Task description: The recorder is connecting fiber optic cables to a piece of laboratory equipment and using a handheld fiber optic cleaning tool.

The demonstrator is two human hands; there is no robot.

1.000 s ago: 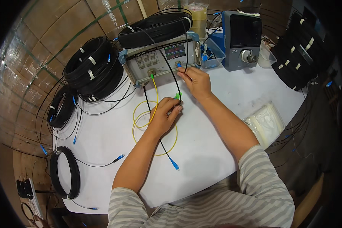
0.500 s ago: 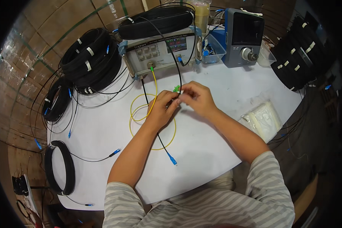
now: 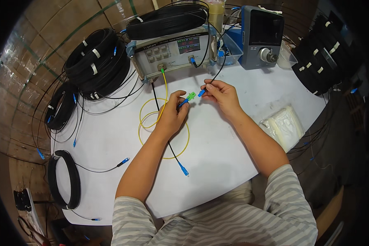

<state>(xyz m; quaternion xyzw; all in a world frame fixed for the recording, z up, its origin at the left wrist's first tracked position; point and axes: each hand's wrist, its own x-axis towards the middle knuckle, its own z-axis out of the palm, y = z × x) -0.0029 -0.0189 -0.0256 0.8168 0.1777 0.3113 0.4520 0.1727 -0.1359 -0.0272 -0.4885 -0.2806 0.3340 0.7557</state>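
My left hand (image 3: 172, 112) pinches a green coupler (image 3: 190, 96) with a blue plug in its near end, above a loose yellow cable loop (image 3: 160, 123). My right hand (image 3: 221, 95) holds a small blue connector (image 3: 201, 93) on a thin black cable, just right of the green coupler, a short gap between them. The yellow cable runs up to a port on the grey test meter (image 3: 172, 51). Another blue connector (image 3: 184, 170) lies on the white table (image 3: 110, 139) at the end of a black lead.
Black cable coils (image 3: 96, 61) are stacked at the back left, with others (image 3: 320, 61) at the right and one (image 3: 63, 178) at the front left edge. A blue-grey instrument (image 3: 260, 37) stands at the back right. A clear plastic bag (image 3: 283, 125) lies right of my arm.
My right hand came back from the meter toward my left hand, then both lifted slightly and parted. The blue connector is now held apart from the green coupler.
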